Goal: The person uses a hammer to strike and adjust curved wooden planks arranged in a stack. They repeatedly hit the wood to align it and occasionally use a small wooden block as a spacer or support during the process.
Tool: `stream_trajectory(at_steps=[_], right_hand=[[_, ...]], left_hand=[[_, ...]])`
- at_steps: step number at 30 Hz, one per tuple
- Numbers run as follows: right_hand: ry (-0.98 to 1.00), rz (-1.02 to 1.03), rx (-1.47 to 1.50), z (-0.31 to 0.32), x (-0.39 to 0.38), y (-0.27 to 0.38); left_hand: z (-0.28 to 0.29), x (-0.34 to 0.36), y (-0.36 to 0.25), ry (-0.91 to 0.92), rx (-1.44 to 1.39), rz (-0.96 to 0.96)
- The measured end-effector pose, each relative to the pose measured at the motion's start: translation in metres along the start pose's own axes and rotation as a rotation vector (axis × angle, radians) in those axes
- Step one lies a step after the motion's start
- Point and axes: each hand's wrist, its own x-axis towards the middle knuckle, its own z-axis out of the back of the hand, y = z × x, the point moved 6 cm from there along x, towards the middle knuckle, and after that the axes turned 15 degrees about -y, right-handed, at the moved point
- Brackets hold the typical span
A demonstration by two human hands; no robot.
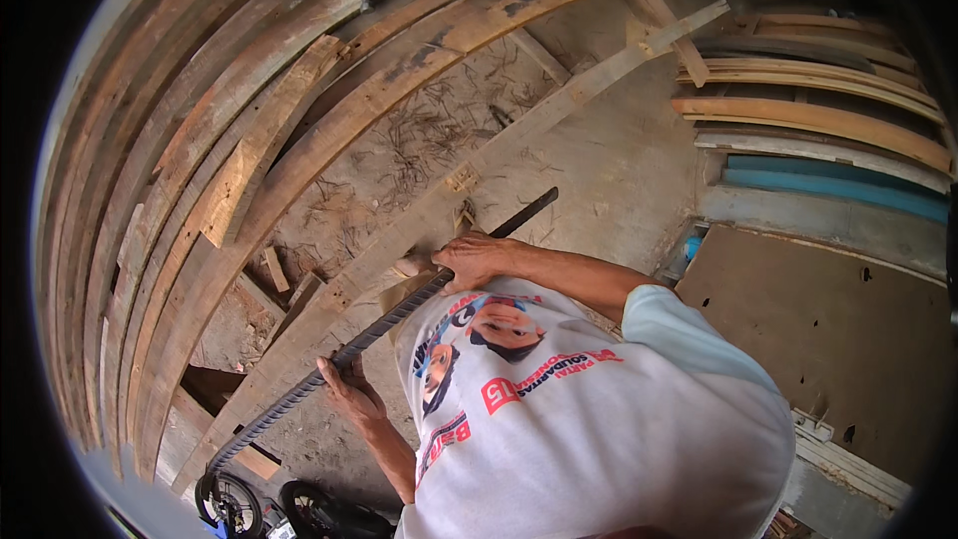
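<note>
Bar (391, 318) slants before my shirt (599, 419), crossing plank (589, 90) in view, gap unclear. My right hand (475, 258) closed round bar, fingertips hidden. My left hand (355, 395) against bar lower down, fingers partly behind it; pinching or only propping, can't tell. Bar's low end hard to make out near dark wheel (232, 501) at lower rim.

Dark-grey ribbed bar (393, 316), white printed shirt (619, 419)
</note>
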Motion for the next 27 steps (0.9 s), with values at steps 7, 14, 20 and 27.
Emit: stream_trajectory(at_steps=[7,14,20,27], right_hand=[[-0.033,0.17,0.181,0.009,-0.004,0.028],[-0.112,0.15,0.357,0.044,-0.095,-0.081],[-0.134,0.04,0.369,0.059,-0.149,-0.159],[-0.127,-0.17,0.278,0.063,-0.208,-0.216]], left_hand=[[-0.111,-0.113,0.014,0.5,0.142,-0.091],[-0.12,-0.176,-0.118,0.278,-0.544,-0.211],[-0.186,-0.23,-0.137,0.685,-0.342,-0.339],[-0.248,-0.228,-0.084,0.301,-0.226,-0.315]])
